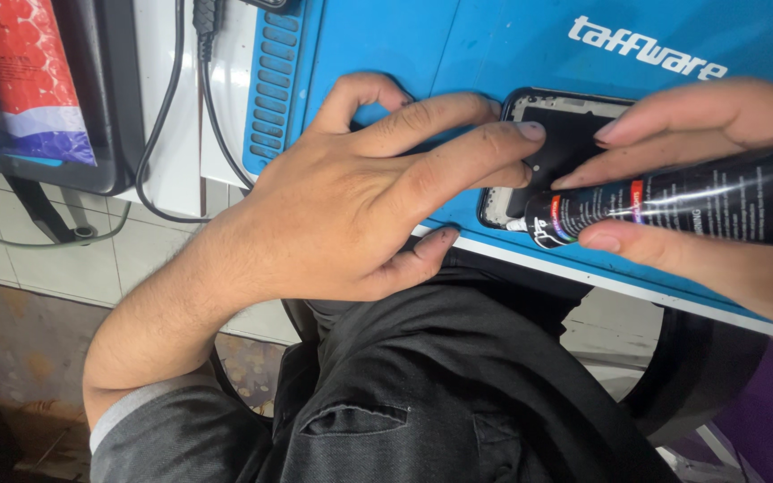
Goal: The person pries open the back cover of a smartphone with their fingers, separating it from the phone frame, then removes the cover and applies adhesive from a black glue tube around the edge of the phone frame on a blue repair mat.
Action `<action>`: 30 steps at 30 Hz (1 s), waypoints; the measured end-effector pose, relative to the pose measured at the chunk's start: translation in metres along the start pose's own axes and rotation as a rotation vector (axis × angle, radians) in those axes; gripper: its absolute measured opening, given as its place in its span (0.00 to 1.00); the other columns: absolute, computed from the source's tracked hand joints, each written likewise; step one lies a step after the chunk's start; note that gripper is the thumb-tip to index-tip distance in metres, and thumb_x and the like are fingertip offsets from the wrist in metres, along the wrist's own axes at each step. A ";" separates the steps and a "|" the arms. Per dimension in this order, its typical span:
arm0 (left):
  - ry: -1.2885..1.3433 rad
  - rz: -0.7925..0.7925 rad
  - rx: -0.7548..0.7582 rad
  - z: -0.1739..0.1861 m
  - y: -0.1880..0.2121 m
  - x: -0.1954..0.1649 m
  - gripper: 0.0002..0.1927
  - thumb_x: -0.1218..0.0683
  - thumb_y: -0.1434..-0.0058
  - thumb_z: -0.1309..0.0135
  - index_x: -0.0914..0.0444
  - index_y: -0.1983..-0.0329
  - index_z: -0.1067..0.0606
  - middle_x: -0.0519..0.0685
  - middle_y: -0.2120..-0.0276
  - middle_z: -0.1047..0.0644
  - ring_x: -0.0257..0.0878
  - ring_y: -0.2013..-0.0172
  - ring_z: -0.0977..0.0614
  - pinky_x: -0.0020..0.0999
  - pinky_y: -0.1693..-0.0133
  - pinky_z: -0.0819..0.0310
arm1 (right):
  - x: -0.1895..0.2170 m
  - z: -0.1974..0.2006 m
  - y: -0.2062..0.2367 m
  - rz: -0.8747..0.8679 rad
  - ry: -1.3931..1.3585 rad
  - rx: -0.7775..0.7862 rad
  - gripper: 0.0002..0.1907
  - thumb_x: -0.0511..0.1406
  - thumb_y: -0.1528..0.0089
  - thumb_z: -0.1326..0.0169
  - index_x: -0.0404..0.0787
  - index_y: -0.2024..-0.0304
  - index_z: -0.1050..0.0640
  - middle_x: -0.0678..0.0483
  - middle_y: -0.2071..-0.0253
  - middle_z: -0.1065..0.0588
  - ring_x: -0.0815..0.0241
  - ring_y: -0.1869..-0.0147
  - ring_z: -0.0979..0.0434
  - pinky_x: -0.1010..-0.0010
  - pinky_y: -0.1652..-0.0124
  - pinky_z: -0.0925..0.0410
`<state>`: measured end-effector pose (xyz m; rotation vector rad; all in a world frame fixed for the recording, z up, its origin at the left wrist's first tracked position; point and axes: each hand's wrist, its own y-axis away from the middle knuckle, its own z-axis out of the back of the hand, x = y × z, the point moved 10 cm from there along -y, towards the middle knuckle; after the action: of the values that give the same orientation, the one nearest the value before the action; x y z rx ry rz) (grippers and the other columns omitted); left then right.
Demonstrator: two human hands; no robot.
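Observation:
A black phone (565, 134) with a pale inner frame lies flat on a blue work mat (386, 45). My left hand (351, 197) rests spread over the mat, its fingertips pressing on the phone's near left side and its thumb hooked over the mat's front edge. My right hand (709, 179) holds a black glue tube (673, 201) with a red band and small print. The tube's nozzle end touches the phone's lower edge. Part of the phone is hidden under my fingers.
Black cables (167, 116) hang over the white table edge at the left. A dark device with a red, white and blue packet (29, 80) sits at top left. My lap in dark trousers (440, 385) is below, with tiled floor beyond.

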<state>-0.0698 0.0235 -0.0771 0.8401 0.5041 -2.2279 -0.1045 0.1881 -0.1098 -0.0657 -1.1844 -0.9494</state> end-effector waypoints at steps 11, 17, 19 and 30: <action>-0.007 -0.005 0.002 -0.002 0.001 0.001 0.40 0.58 0.45 0.38 0.61 0.29 0.41 0.43 0.35 0.27 0.37 0.34 0.29 0.46 0.43 0.42 | -0.014 0.003 0.008 -0.030 -0.047 -0.025 0.29 0.32 0.45 0.37 0.38 0.43 0.32 0.47 0.54 0.17 0.59 0.47 0.14 0.68 0.46 0.22; 0.008 0.014 0.027 -0.004 0.001 0.003 0.41 0.58 0.45 0.38 0.61 0.29 0.41 0.41 0.36 0.26 0.38 0.33 0.29 0.46 0.43 0.42 | -0.011 0.005 0.008 -0.027 -0.053 -0.025 0.28 0.32 0.45 0.37 0.37 0.43 0.32 0.46 0.54 0.18 0.58 0.47 0.15 0.67 0.45 0.23; 0.002 0.008 0.022 -0.003 0.001 0.002 0.40 0.58 0.45 0.38 0.61 0.30 0.41 0.42 0.37 0.26 0.38 0.35 0.29 0.46 0.44 0.42 | -0.010 0.005 0.006 -0.029 -0.041 -0.025 0.29 0.32 0.45 0.37 0.37 0.43 0.32 0.47 0.54 0.17 0.59 0.47 0.14 0.67 0.45 0.23; 0.002 0.023 0.023 -0.006 0.005 0.005 0.41 0.55 0.41 0.38 0.59 0.26 0.42 0.44 0.33 0.28 0.37 0.32 0.29 0.46 0.39 0.43 | -0.006 -0.002 0.002 -0.014 -0.128 -0.015 0.28 0.31 0.43 0.37 0.37 0.42 0.32 0.46 0.52 0.18 0.58 0.45 0.14 0.69 0.47 0.22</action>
<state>-0.0660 0.0214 -0.0855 0.8553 0.4686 -2.2157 -0.1024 0.1924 -0.1148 -0.1315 -1.2971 -0.9777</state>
